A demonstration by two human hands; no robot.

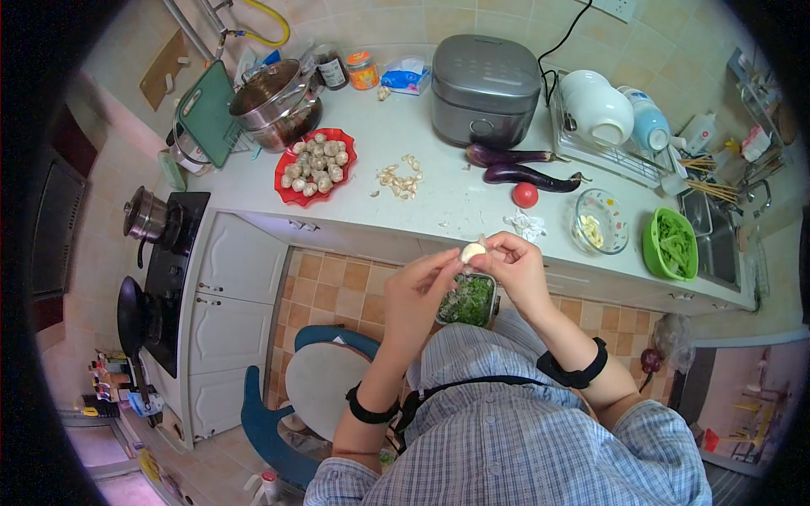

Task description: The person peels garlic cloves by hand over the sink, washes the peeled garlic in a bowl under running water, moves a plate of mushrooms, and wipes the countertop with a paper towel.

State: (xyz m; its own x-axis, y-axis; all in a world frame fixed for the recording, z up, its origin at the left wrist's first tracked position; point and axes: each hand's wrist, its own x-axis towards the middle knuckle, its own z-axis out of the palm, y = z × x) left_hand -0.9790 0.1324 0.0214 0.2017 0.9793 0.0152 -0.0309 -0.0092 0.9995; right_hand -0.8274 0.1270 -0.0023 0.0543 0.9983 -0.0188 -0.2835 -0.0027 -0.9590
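Observation:
A pale garlic clove (472, 251) is pinched between the fingertips of both hands, in front of the counter's edge. My left hand (415, 291) grips it from the left and my right hand (519, 270) from the right; a bit of papery skin shows at its edge. Below the hands is a bin (469, 301) with green leafy scraps and pale peelings. On the counter are loose garlic cloves (401, 179) and a small heap of white peel (525, 225). A clear glass bowl (620, 211) to the right contains peeled cloves.
A red dish (278, 173) of garlic bulbs and a steel pot (287, 126) stand left on the counter. Eggplants (527, 174), a tomato (525, 195), a rice cooker (485, 88) and a green basket (696, 257) of leaves are right. A blue chair (261, 422) stands behind left.

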